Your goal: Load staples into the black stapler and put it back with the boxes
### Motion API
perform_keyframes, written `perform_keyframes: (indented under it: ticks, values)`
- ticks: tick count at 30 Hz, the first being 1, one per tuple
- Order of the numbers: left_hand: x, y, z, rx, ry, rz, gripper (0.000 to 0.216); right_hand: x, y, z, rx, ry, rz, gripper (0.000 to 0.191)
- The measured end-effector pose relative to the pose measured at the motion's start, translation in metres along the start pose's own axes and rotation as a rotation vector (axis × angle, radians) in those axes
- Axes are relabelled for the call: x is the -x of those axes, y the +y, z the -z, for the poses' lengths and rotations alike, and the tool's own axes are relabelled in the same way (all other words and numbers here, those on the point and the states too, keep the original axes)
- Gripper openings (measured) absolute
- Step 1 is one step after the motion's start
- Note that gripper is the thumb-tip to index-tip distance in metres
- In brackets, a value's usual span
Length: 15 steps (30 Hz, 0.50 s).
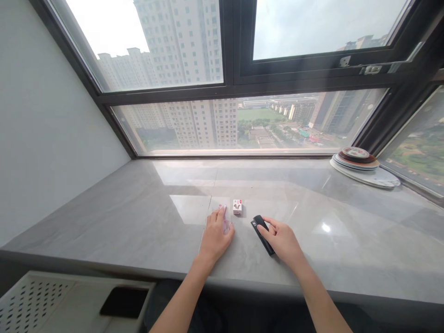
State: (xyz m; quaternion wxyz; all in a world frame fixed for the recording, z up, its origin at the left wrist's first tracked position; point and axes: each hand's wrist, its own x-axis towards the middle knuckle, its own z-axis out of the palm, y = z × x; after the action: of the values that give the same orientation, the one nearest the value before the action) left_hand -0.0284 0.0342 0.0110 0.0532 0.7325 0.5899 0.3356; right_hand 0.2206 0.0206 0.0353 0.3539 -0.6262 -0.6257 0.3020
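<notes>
My left hand rests on the grey sill with its fingers and thumb about a pink and clear packet, mostly hidden beneath it. What the packet contains cannot be made out. A black stapler lies slantwise on the surface at the right. Its upper part is gripped between the thumb and fingers of my right hand. A small white and red box, with a picture on its front, stands just beyond and between both hands, touching neither.
A stack of round plates or mats sits in the far right corner of the stone sill. Dark-framed windows rise behind it. Below the front edge at left is a white perforated unit with a dark flat object on it.
</notes>
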Motion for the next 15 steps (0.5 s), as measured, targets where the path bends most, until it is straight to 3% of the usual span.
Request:
perform_keyframes:
  ticks: [5, 9, 15]
  values:
    - [-0.017, 0.030, -0.022, -0.042, 0.029, 0.010, 0.070, 0.009, 0.001, -0.002, -0.018, 0.031, -0.010, 0.060]
    - [-0.027, 0.042, -0.034, -0.064, 0.004, -0.054, 0.055, 0.012, 0.007, 0.002, -0.119, -0.003, -0.047, 0.063]
    - [-0.006, 0.048, -0.028, -0.078, 0.000, -0.066, 0.049, 0.015, 0.023, -0.014, -0.322, -0.103, -0.245, 0.066]
